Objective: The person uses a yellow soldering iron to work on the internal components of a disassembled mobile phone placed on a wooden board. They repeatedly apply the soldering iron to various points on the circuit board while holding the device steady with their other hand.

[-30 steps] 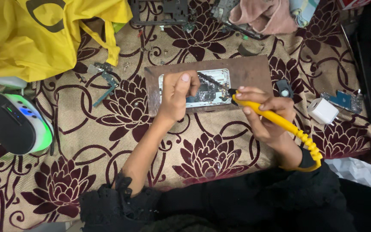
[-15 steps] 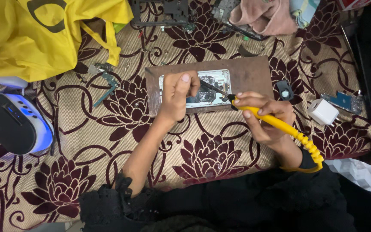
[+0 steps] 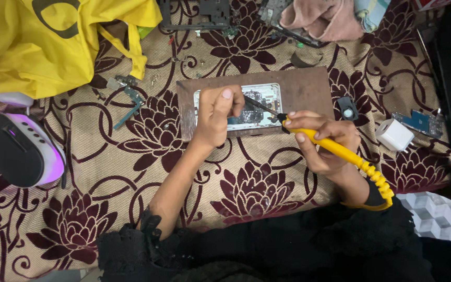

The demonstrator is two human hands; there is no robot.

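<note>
Change vs. earlier frames: dome-shaped speaker (image 3: 14,151) at 9 o'clock now glows violet-pink along its rim; it was green a second ago, blue half a second ago. Both hands have stayed over the opened phone; the iron's tip has shifted only slightly.

Left hand (image 3: 216,116): forearm runs up from 6 o'clock, wrist bent, fingers curled down and pressing on the left part of the opened phone (image 3: 254,104). Whether something small is pinched under the fingers cannot be told.

Right hand (image 3: 323,140): closed around the yellow soldering iron (image 3: 335,149) in a pen-like grip, thumb on top. Dark tip points toward 10 o'clock and sits over the phone's exposed board, just beside the left fingers. Coiled yellow cord trails toward 4 o'clock.

Phone lies on a brown mat (image 3: 309,91) just above centre, on a floral cloth (image 3: 147,156).

Surroundings: yellow bag (image 3: 53,42) at 11 o'clock; white charger block (image 3: 394,134) at 3 o'clock; pink cloth (image 3: 324,18) at 1 o'clock.
</note>
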